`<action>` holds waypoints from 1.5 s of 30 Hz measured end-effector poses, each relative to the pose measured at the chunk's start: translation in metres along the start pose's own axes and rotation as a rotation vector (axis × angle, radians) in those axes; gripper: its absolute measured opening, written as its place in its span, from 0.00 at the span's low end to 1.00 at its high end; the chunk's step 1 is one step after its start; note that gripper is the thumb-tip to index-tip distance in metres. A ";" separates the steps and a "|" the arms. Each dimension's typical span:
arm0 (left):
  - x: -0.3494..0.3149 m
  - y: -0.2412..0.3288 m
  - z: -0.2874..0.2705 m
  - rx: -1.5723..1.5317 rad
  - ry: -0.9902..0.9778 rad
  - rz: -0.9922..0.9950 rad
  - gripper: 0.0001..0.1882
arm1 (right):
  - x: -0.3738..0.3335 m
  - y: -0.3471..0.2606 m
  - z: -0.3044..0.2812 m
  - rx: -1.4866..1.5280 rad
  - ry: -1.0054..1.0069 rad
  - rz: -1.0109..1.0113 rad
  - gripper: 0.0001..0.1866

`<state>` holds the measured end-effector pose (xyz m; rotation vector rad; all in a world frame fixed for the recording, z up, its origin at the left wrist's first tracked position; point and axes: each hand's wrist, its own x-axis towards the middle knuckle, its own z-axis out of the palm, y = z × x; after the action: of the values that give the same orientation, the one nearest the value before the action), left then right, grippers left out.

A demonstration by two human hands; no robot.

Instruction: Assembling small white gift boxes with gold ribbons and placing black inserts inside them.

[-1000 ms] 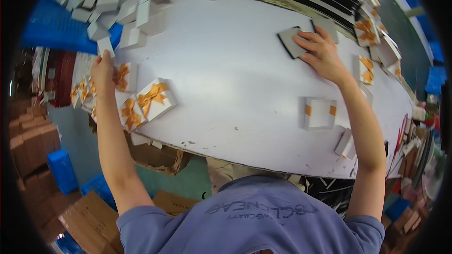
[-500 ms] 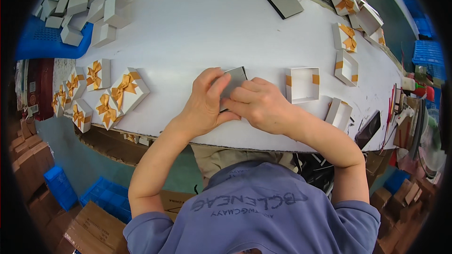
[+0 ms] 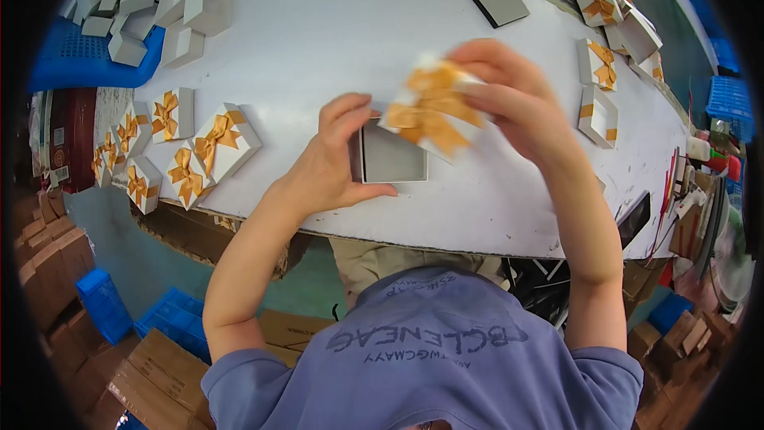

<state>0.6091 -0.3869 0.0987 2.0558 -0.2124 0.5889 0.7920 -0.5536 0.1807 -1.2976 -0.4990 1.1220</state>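
My left hand (image 3: pixel 334 161) grips a small open box base (image 3: pixel 391 154) with a grey inside, resting on the white table (image 3: pixel 318 40). Just above and to the right of it, my right hand (image 3: pixel 509 103) holds a white lid with a gold ribbon bow (image 3: pixel 430 111), tilted and blurred. The lid overlaps the base's upper right corner; whether they touch I cannot tell.
Closed white boxes with gold bows (image 3: pixel 211 143) cluster at the table's left edge. More bowed boxes (image 3: pixel 598 72) lie at the right. A grey flat insert (image 3: pixel 497 1) lies at the far side. Plain white box parts (image 3: pixel 159 0) pile over a blue crate (image 3: pixel 87 56). Cardboard cartons (image 3: pixel 151 374) stand on the floor.
A second ago both arms reached out to the far left and far right. Then the hands met over a box base at the near edge. Now the right hand holds a bowed lid above the base.
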 end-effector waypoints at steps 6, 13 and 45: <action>0.023 0.003 -0.001 0.106 -0.189 -0.139 0.55 | 0.014 0.046 0.029 -0.813 -0.066 -0.126 0.21; 0.028 0.017 0.000 0.520 -0.340 -0.119 0.47 | 0.000 0.069 0.036 -1.337 0.210 -0.562 0.26; 0.071 -0.086 -0.169 1.096 0.035 -0.620 0.21 | 0.073 0.003 -0.074 -1.823 0.530 -0.351 0.20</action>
<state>0.6487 -0.1925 0.1406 2.9221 0.9434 0.3555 0.8833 -0.5283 0.1378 -2.7173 -1.3692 -0.3424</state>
